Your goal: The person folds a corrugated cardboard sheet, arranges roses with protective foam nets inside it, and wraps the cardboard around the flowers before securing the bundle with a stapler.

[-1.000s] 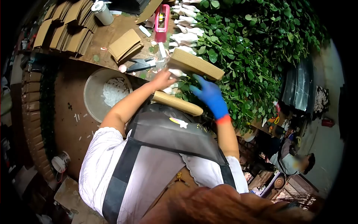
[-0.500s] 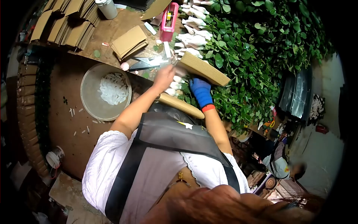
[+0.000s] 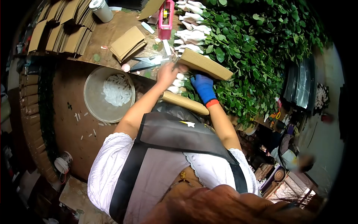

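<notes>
A tan corrugated cardboard wrap (image 3: 206, 64) lies slanted across the rose bunches in front of me. My left hand (image 3: 166, 75) is bare, with its fingers closed at the wrap's left end; a slight blur covers the fingertips. In a blue knitted glove with a red cuff, my right hand (image 3: 203, 88) grips the wrap from its lower side, and most of its fingers are hidden beneath it. White net-covered flower heads (image 3: 175, 89) show between my hands. A second rolled corrugated wrap (image 3: 185, 102) lies at the table edge against my apron.
Scissors (image 3: 146, 62), a cardboard stack (image 3: 128, 43) and a pink tape dispenser (image 3: 165, 20) lie on the table (image 3: 112, 28). Leafy stems (image 3: 246, 48) fill the right side. Below left stands a tub (image 3: 89, 93) of white strips. Another person (image 3: 289, 156) is at lower right.
The view has shifted slightly. Both hands stay at the corrugated wrap, which is tilted a little differently; the left fingers have moved slightly at its end.
</notes>
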### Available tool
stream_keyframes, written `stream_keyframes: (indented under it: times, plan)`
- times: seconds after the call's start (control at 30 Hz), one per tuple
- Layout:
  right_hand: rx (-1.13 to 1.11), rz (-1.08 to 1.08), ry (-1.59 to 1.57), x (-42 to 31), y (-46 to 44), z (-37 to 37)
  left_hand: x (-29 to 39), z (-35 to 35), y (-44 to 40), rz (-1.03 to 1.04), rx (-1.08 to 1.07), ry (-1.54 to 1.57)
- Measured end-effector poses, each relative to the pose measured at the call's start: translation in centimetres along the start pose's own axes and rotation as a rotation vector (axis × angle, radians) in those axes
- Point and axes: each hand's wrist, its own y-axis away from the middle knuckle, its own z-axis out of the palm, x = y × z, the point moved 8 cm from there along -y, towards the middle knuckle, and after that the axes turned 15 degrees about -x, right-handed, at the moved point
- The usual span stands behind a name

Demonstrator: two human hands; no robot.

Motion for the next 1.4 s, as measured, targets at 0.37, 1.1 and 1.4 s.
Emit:
stream_keyframes:
  times: [0.37, 1.1, 1.4]
  plan:
    - [-0.133, -0.130, -0.140, 0.4, 1.4, -0.2, -2.9, -3.9, 1.1, -0.287, -0.204, -0.028]
    - [-0.180, -0.101, -0.053, -1.6, 1.1, 0.9, -3.7, 1.2, 3.4, -0.143, -0.499, 0.144]
    - [-0.177, -0.138, -0.141, -0.9, 3.0, -1.2, -0.4, -6.8, 5.6, 0.218, 0.219, 0.219]
